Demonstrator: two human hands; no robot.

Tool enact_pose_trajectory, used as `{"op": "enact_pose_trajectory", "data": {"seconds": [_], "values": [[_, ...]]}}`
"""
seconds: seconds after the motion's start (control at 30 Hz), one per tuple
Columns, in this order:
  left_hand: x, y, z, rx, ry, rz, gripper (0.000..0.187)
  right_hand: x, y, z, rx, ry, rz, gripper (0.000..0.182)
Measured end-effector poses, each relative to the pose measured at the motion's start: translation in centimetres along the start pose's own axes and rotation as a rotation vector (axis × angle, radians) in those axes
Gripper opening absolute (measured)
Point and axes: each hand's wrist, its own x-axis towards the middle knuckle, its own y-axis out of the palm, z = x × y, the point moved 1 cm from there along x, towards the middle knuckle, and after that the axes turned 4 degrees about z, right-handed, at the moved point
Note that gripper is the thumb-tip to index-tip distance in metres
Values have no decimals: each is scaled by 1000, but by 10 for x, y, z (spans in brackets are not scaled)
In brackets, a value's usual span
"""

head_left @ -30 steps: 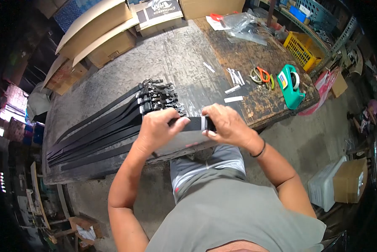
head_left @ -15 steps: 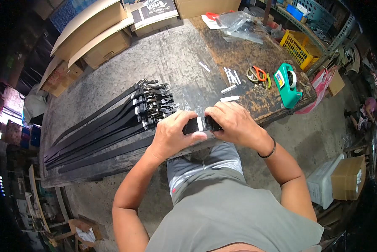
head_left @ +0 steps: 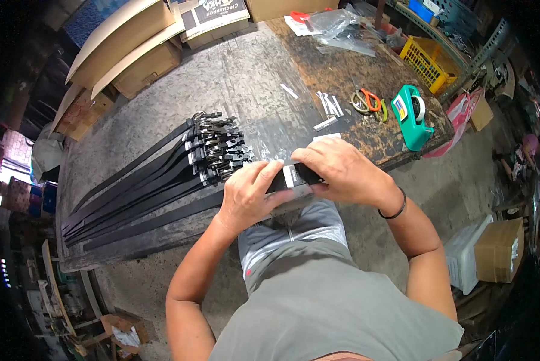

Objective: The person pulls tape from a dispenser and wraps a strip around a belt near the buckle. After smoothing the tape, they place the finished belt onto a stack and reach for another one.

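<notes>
Between my two hands, at the table's front edge, a black strap (head_left: 306, 174) with a white label (head_left: 290, 176) around it is held. My left hand (head_left: 246, 195) is closed on the strap at the left of the label, thumb below and fingers above. My right hand (head_left: 349, 174) grips it just to the right of the label. A length of black strap runs leftward along the table from behind my left hand. Beside it lies a row of black straps (head_left: 143, 174), their metal buckles (head_left: 216, 144) bunched at the right end, several with white labels.
White paper strips (head_left: 329, 105) lie on the worn table (head_left: 252, 72). Orange-handled scissors (head_left: 371, 101) and a green tape dispenser (head_left: 411, 120) stand at the right. Cardboard boxes (head_left: 146, 69) line the back left, with plastic bags (head_left: 342, 33) at the back. A yellow crate (head_left: 423, 63) sits beyond the right edge.
My right hand has shifted slightly right and down. The strap between my hands is tilted more, and its white label has turned a little. The view has shifted slightly.
</notes>
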Motion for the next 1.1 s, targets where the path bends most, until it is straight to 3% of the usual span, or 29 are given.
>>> {"op": "enact_pose_trajectory", "data": {"seconds": [0.13, 0.3, 0.53, 0.6, 0.9, 1.03, 1.1], "values": [[1, -3, 6, 13, -105, 37, 38, 6, -10, -6, -18, 15, -83, 32], [7, 2, 15, -234, -297, 158, 17, 18, -20, -36, 53, -33, 83, 16], [24, -7, 20, -509, -371, 406, 17, 34, -24, -60, 441, 18, 292, 21], [24, -6, 21, -567, -389, 399, 18, 35, -25, -62, 545, 143, 382, 24], [31, -10, 22, -637, -441, 490, 24, 36, -23, -66, 662, 211, 486, 19], [31, -11, 26, -658, -436, 479, 26, 34, -21, -62, 724, 263, 442, 25], [30, -14, 33, -668, -415, 484, 29, 33, -18, -61, 413, -29, 201, 21]]}}
